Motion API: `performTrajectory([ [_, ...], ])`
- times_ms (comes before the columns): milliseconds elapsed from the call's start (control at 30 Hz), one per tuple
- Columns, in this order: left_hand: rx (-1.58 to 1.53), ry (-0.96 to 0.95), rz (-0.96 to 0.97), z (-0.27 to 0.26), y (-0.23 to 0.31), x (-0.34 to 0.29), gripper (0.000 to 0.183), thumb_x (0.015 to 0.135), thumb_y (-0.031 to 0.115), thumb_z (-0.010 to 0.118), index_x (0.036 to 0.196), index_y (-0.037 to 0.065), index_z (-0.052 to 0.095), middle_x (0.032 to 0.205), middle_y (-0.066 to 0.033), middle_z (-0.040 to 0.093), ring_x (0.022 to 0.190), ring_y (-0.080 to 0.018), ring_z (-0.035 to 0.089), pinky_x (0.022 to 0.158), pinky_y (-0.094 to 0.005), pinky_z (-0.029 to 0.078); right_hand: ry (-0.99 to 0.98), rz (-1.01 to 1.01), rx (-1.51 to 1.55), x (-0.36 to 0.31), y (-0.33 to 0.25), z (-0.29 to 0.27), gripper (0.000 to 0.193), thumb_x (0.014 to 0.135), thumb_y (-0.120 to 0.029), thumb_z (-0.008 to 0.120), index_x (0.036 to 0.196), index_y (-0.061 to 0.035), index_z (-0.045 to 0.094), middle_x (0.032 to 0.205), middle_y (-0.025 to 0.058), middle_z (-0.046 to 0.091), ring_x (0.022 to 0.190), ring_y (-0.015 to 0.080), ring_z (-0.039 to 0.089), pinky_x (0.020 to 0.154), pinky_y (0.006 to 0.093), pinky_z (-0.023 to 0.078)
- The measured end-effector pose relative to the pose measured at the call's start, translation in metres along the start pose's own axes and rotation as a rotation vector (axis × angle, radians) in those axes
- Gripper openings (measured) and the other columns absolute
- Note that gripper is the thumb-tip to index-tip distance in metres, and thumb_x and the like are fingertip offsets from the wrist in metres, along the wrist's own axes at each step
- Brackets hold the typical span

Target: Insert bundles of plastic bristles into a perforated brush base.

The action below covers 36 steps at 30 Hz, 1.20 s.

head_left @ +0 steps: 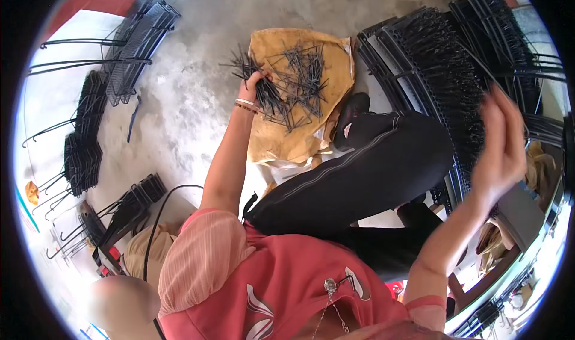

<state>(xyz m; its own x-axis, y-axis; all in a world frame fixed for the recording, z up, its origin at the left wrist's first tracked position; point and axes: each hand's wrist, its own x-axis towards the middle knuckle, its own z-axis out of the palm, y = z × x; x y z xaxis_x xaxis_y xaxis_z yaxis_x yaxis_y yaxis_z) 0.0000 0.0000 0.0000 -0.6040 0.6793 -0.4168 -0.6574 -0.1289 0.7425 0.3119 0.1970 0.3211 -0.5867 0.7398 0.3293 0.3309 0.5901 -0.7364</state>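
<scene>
My left hand (pixel 256 82) is closed around a bundle of thin black rods (pixel 268 97), their ends fanning out on both sides of the fist. Beside and partly under it, a loose pile of similar rods (pixel 306 70) lies on a yellow-brown sack (pixel 338 55) spread over the floor. Off to the right, my right hand (pixel 502 142) is raised, slightly blurred, with its fingers stretched out. It is in front of a large stack of black wire racks (pixel 434 64). A thin dark rod (pixel 477 59) runs close to those fingertips; whether they touch it cannot be made out.
More black wire racks (pixel 136 55) and dark metal frames (pixel 84 157) with long hooked rods line the left side. My bent leg (pixel 377 160) in black trousers crosses between the sack and my body. A person's head (pixel 124 307) shows at lower left. Grey concrete floor (pixel 185 100) surrounds the sack.
</scene>
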Motion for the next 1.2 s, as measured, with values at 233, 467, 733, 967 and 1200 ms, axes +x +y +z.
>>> performTrajectory([
  [233, 0.143, -0.351, -0.015, 0.069, 0.061, -0.056, 0.035, 0.076, 0.016, 0.059, 0.105, -0.001, 0.051, 0.081, -0.0064, 0.054, 0.072, -0.0199, 0.057, 0.064, -0.0331, 0.051, -0.319, -0.396, -0.07, 0.043, -0.023, 0.153, 0.078, 0.068, -0.046, 0.073, 0.121, 0.0061, 0.049, 0.123, 0.0241, 0.05, 0.114, 0.0347, 0.049, 0.097, 0.0352, 0.039],
  [467, 0.438, -0.405, 0.113, 0.107, 0.096, -0.084, 0.025, 0.074, 0.01, 0.066, 0.097, 0.0, 0.061, 0.085, -0.0059, 0.063, 0.077, -0.0154, 0.06, 0.07, -0.0288, 0.05, -0.638, 0.131, 0.063, 0.038, -0.025, 0.204, 0.093, 0.054, -0.051, 0.077, 0.115, 0.0127, 0.046, 0.113, 0.0285, 0.054, 0.107, 0.0362, 0.054, 0.09, 0.0377, 0.044],
  [733, 0.156, -0.421, -0.058, 0.124, 0.098, -0.104, 0.04, 0.074, 0.004, 0.058, 0.113, -0.001, 0.053, 0.098, -0.0088, 0.062, 0.087, -0.0192, 0.062, 0.079, -0.0306, 0.051, -0.471, 0.308, 0.337, 0.023, 0.016, 0.214, 0.056, 0.062, -0.023, 0.083, 0.102, 0.005, 0.056, 0.085, 0.012, 0.064, 0.066, 0.0171, 0.062, 0.053, 0.0263, 0.049],
  [967, -0.126, -0.409, -0.154, 0.125, 0.092, -0.101, 0.039, 0.076, 0.007, 0.05, 0.112, -0.006, 0.052, 0.099, -0.0145, 0.062, 0.088, -0.0241, 0.062, 0.082, -0.0346, 0.052, -0.479, 0.499, 0.726, 0.016, -0.004, 0.203, 0.032, 0.058, -0.017, 0.082, 0.073, 0.004, 0.065, 0.065, 0.0086, 0.064, 0.05, 0.0132, 0.058, 0.046, 0.026, 0.046],
  [1200, -0.07, -0.227, -0.166, 0.15, 0.094, -0.102, 0.031, 0.087, 0.024, 0.058, 0.105, 0.0, 0.058, 0.091, -0.0101, 0.064, 0.081, -0.0195, 0.063, 0.073, -0.03, 0.053, -0.588, 0.304, 0.571, 0.016, 0.007, 0.202, 0.028, 0.059, -0.019, 0.08, 0.074, 0.0015, 0.068, 0.07, 0.0054, 0.065, 0.064, 0.013, 0.059, 0.061, 0.028, 0.047],
])
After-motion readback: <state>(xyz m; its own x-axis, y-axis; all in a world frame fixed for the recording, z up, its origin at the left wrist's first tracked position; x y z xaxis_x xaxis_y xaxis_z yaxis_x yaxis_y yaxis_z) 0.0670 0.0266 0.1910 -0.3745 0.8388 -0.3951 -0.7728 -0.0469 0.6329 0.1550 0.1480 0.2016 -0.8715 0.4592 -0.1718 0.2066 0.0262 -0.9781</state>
